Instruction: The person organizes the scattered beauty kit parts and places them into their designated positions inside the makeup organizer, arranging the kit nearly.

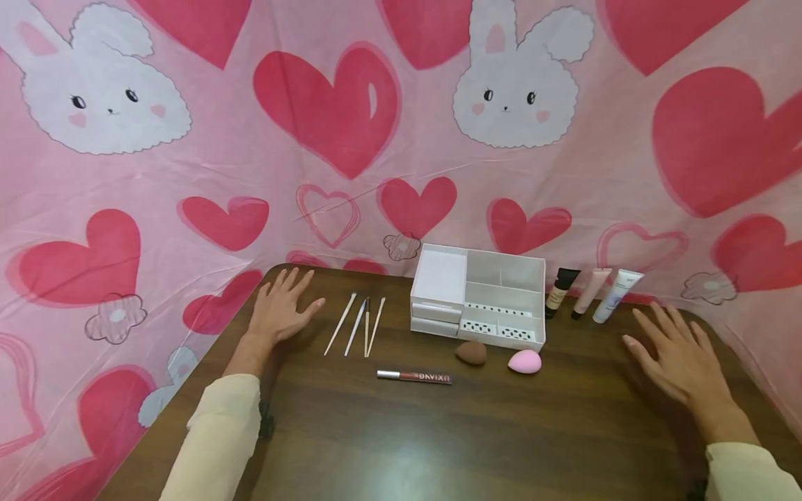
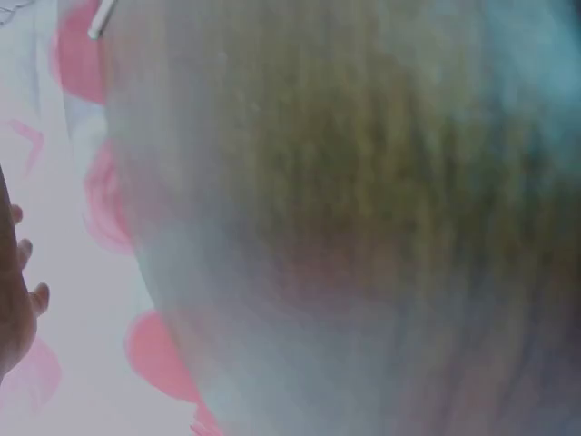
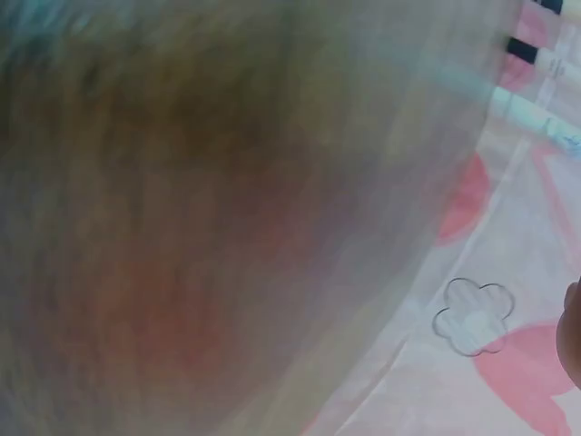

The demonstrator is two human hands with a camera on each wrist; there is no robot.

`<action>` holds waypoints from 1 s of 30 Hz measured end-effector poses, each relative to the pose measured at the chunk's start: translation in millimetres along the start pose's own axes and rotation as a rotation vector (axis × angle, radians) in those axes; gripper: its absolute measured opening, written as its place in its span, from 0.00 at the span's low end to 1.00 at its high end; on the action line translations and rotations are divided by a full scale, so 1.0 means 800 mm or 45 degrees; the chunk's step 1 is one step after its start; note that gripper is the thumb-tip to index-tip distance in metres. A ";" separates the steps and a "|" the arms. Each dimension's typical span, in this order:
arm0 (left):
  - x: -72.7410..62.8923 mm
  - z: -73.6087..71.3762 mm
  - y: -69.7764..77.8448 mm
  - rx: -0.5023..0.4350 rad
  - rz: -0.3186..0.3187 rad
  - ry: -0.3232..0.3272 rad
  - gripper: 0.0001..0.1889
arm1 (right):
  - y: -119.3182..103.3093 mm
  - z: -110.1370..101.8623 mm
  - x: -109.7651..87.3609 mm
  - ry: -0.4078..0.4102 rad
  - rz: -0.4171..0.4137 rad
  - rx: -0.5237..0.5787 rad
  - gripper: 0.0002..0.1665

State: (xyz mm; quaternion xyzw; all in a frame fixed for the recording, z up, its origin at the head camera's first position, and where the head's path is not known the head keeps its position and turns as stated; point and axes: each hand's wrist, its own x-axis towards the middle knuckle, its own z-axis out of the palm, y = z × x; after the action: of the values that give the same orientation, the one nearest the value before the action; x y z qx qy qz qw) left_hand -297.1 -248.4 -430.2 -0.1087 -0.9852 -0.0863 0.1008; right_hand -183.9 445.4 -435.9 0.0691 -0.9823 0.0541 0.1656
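My left hand (image 1: 280, 306) lies with spread fingers at the table's left side, holding nothing. Just right of it are several thin brushes or applicators (image 1: 356, 325) in a loose row. On the right side my right hand (image 1: 679, 351) is spread too, nothing in it. Nearest to that hand stand three tubes: a white one (image 1: 617, 296), a pink one (image 1: 590, 293) and a beige one with a black cap (image 1: 561, 293). Between the hands is a white organizer (image 1: 438, 275) with drawers and compartments. A brown sponge (image 1: 471, 353), a pink sponge (image 1: 525, 361) and a lip gloss tube (image 1: 414, 377) lie before it.
The dark wooden table (image 1: 401, 445) ends at a pink cloth backdrop (image 1: 326, 160) with hearts and rabbits, which also runs along both sides. The left wrist view shows mostly blurred tabletop (image 2: 363, 182), as does the right wrist view.
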 end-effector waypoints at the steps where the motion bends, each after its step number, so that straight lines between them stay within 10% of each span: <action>1: 0.000 -0.001 0.002 -0.016 0.004 0.011 0.41 | -0.003 -0.001 0.001 0.027 -0.010 0.010 0.39; 8: -0.006 -0.003 0.024 -0.139 0.039 0.099 0.39 | -0.036 -0.002 0.013 0.221 -0.089 0.195 0.32; 30: -0.019 -0.008 0.058 -0.642 -0.336 -0.079 0.40 | -0.135 0.034 0.074 0.091 0.152 1.063 0.30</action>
State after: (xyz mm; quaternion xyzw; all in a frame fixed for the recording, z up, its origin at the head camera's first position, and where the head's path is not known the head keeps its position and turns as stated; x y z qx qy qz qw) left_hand -270.4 -208.1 -420.2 -0.0037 -0.9408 -0.3377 0.0283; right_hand -231.3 328.8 -433.2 0.0714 -0.8719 0.4593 0.1540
